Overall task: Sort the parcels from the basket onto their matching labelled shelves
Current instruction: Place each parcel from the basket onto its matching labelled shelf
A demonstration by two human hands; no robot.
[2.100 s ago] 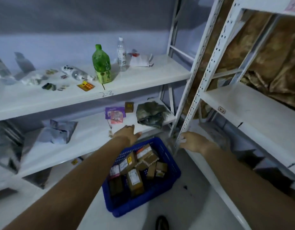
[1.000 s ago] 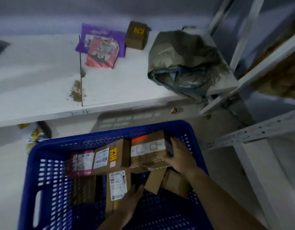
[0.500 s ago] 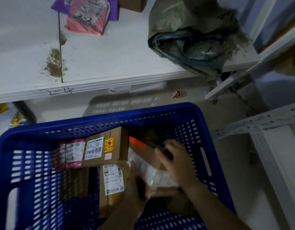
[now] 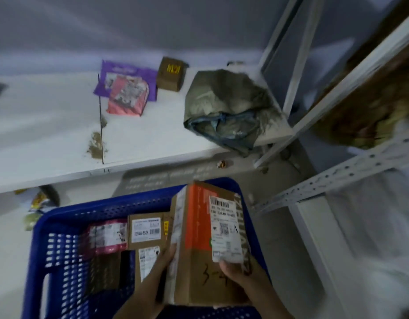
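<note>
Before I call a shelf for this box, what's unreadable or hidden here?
All in the head view:
1. Handwritten code on the box: "3-" shows, but the next digit lies partly under the thumb of the right hand.
2. Printed label text: blurred, unreadable.
3. Shelf-edge mark: too small and blurred.
4. Parcels in the basket: several hidden behind the box and the left hand; the basket's near side is cut off by the bottom edge.
</note>
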